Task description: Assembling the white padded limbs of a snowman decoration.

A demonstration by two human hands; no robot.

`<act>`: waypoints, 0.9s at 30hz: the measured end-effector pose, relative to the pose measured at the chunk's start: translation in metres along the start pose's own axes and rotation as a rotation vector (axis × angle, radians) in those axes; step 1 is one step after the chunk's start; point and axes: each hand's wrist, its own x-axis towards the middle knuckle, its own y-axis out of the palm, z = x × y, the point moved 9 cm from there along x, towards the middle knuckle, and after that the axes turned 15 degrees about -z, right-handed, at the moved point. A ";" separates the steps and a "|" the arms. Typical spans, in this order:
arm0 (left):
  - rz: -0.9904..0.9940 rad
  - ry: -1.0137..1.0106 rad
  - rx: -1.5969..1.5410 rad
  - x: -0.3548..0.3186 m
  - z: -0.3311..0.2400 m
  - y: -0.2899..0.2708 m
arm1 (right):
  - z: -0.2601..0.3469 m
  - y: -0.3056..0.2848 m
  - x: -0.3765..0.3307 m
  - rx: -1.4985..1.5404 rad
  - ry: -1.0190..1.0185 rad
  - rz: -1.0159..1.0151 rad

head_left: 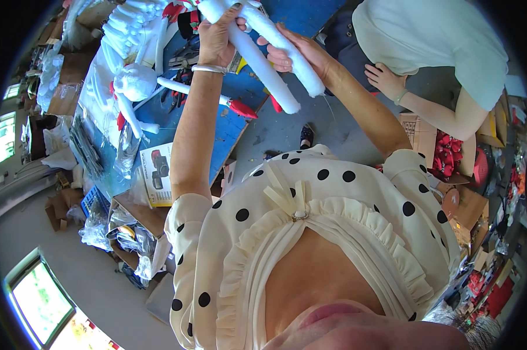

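Observation:
My left hand (217, 35), with a silver bangle at the wrist, grips the upper part of a white stuffed toy (263, 58) with two long tube-shaped legs. My right hand (292, 49) lies against the right leg, fingers spread along it. The legs hang down over the edge of a blue table (228, 122). The toy's upper end runs out of the top of the picture.
On the blue table lie a finished white doll with red feet (136, 81), a heap of white stuffed parts (129, 29), pliers and a printed box (157, 173). Another person in a white top (432, 41) sits at the right near cardboard boxes with red pieces (447, 154).

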 end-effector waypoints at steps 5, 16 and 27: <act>-0.060 0.054 -0.010 0.006 -0.011 -0.009 | 0.035 -0.025 -0.010 -0.577 -0.372 -0.403; 0.223 0.056 -0.004 -0.001 -0.006 -0.008 | 0.048 -0.029 -0.016 -0.776 -0.562 -0.441; 0.263 0.073 -0.009 -0.011 -0.008 -0.006 | 0.047 -0.030 -0.020 -0.805 -0.593 -0.439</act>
